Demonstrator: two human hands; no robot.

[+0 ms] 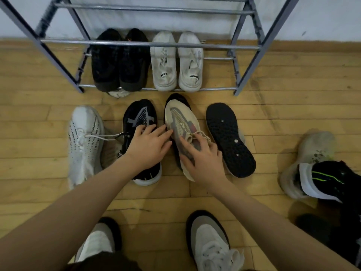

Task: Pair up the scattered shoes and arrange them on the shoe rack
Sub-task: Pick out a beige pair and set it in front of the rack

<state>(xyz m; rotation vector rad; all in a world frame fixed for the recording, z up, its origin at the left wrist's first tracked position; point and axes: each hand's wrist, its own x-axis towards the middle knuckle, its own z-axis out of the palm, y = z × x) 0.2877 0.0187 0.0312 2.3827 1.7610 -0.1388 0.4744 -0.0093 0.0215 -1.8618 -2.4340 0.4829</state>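
Observation:
A metal shoe rack (pixel 152 44) stands against the wall; its bottom tier carries a black pair (pixel 119 61) and a white pair (pixel 176 61). On the floor in front lie a white speckled sneaker (pixel 84 137), a black sneaker (pixel 139 116), a beige and grey sneaker (pixel 180 118) and a shoe turned sole-up (pixel 230 139). My left hand (pixel 149 146) rests on the black sneaker with fingers spread. My right hand (pixel 203 159) lies on the beige sneaker, fingers over its laces.
At the right edge sit a pale grey shoe (pixel 312 147) and a black shoe with green stripes (pixel 328 178). My own feet in white and grey sneakers (pixel 211 243) are at the bottom. The floor is wooden boards. A small white thing (pixel 118 93) peeks from under the rack.

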